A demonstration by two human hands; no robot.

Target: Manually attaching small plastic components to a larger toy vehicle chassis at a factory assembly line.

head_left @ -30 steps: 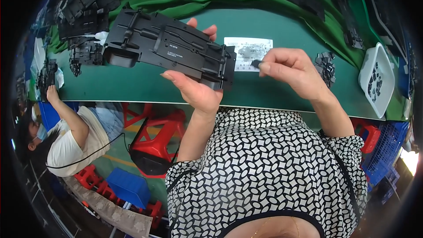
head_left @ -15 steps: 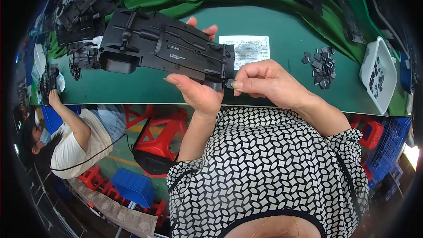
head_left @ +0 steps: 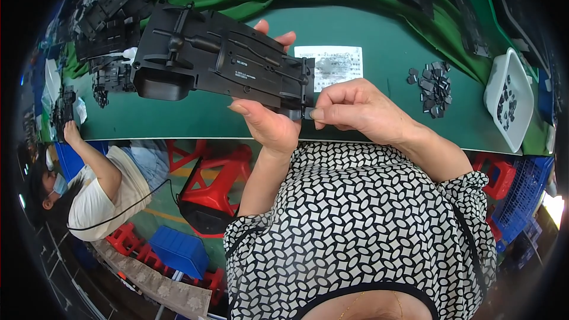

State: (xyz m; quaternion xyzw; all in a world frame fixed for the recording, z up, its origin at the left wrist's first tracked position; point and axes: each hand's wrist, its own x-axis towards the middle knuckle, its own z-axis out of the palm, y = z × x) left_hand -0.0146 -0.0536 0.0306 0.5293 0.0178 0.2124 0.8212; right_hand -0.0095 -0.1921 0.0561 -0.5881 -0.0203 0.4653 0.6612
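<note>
A long black plastic moulded chassis part (head_left: pixel 219 62) is held flat above the green table (head_left: pixel 379 41), its underside ribs facing up. My left hand (head_left: pixel 269 121) grips it from below near its right end, fingertips showing over the far edge. My right hand (head_left: pixel 355 109) pinches a small black piece (head_left: pixel 309 112) against the part's right end corner. The piece itself is mostly hidden by my fingertips.
A white paper sheet (head_left: pixel 332 65) lies on the table behind the part. A pile of small black pieces (head_left: pixel 431 86) and a white tray (head_left: pixel 511 98) with more sit at right. Black parts (head_left: pixel 109 6) are stacked at left. A person (head_left: pixel 89 184) sits lower left near red stools (head_left: pixel 213 184).
My right hand came from the paper sheet leftward with a small piece to the black part's right end. The part has shifted slightly lower and nearer.
</note>
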